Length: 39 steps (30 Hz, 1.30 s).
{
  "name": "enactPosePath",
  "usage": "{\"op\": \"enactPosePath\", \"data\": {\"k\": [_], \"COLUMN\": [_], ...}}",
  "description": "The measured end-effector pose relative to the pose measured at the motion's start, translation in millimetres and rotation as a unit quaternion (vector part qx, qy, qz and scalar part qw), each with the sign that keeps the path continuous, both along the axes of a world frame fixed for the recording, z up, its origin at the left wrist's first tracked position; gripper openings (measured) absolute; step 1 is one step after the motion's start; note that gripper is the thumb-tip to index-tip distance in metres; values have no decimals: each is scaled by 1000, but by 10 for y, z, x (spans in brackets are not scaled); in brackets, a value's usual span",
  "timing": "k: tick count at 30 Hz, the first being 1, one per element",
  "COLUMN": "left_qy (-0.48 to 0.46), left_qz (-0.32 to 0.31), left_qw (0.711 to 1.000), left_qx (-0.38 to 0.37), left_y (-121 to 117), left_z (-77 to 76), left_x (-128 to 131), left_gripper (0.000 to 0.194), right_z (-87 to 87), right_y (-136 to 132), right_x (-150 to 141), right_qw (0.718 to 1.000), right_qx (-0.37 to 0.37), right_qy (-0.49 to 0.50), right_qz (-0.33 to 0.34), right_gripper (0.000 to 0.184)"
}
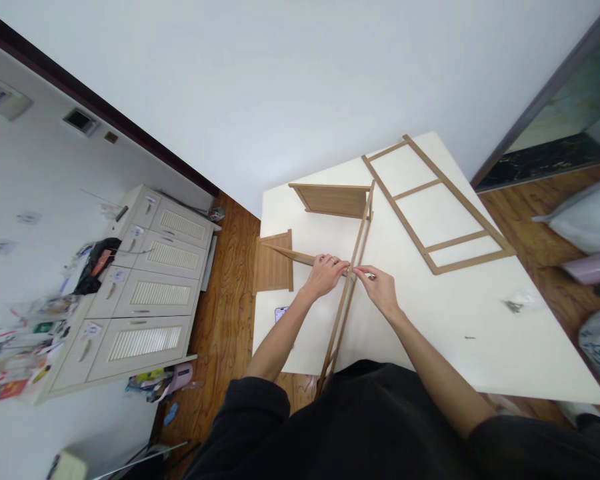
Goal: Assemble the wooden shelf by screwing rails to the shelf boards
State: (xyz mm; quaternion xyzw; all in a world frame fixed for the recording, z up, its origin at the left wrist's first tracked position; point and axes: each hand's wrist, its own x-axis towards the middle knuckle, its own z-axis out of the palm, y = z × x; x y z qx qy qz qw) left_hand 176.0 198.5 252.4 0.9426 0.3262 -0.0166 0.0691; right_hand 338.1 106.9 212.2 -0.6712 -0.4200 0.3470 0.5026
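Observation:
A wooden side frame (pixel 343 308) stands on edge across the white table (pixel 415 340), its near end against my dark shirt. My left hand (pixel 325 275) is closed around the end of a wooden shelf board (pixel 300 257) where it meets the frame's left side. On the frame's right side, my right hand (pixel 379 288) pinches at the same joint; what its fingertips hold is too small to make out. Another slatted wooden panel (pixel 335 201) stands at the frame's far end. A separate wooden panel (pixel 275 265) lies flat at the table's left edge.
A second wooden frame (pixel 420 250) with crossbars lies at the far right. A screw (pixel 470 337) and a plastic bag of small hardware (pixel 517 305) are on the right side. A phone (pixel 281 313) lies near my left forearm. A white cabinet (pixel 145 287) stands left.

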Motion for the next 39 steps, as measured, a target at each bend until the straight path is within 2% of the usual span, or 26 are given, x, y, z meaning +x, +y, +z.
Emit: {"op": "enactPosePath", "data": {"k": [5, 14, 21, 27, 33, 39], "left_qy": [-28, -53, -67, -72, -82, -82], "left_qz": [-12, -21, -17, -22, -25, -21], "left_qw": [999, 998, 998, 996, 995, 995], "left_qx": [14, 8, -10, -37, -41, -43], "left_y": [33, 47, 46, 93, 97, 99], "left_z": [-57, -134, -123, -113, -124, -129], "left_x": [-7, -41, -88, -98, -106, -107], "left_gripper": [31, 28, 28, 29, 28, 26], "right_z": [16, -56, -69, -72, -44, -39], "right_y": [-19, 0, 8, 3, -13, 26], "right_x": [-63, -107, -82, -97, -130, -133], "right_qw": [999, 998, 999, 999, 998, 997], "right_qx": [-34, -23, -25, -15, -31, -17], "right_qy": [-7, 31, 35, 29, 26, 46], "right_qz": [-10, -48, -29, -38, -52, -52], "right_gripper": [50, 46, 48, 48, 48, 46]}}
